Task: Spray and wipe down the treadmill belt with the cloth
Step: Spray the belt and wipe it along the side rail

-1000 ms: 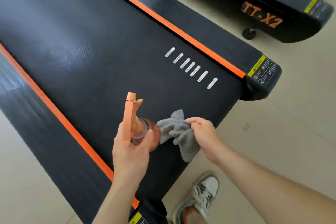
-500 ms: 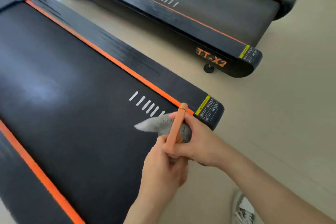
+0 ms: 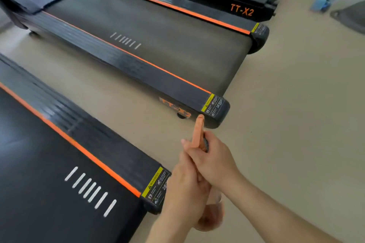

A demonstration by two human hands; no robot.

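Left hand (image 3: pixel 183 193) and right hand (image 3: pixel 213 162) both grip the spray bottle (image 3: pixel 198 132), fingers curled. The treadmill belt (image 3: pixel 49 173) lies at nine o'clock, long axis toward ten, nearer the left hand.

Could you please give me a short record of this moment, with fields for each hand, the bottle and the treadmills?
left hand: grips the spray bottle low down
right hand: curled round the bottle's neck; a grey sliver, likely the cloth, in its grip
position: over the floor, beside the near treadmill belt
second treadmill: behind, apart from both hands
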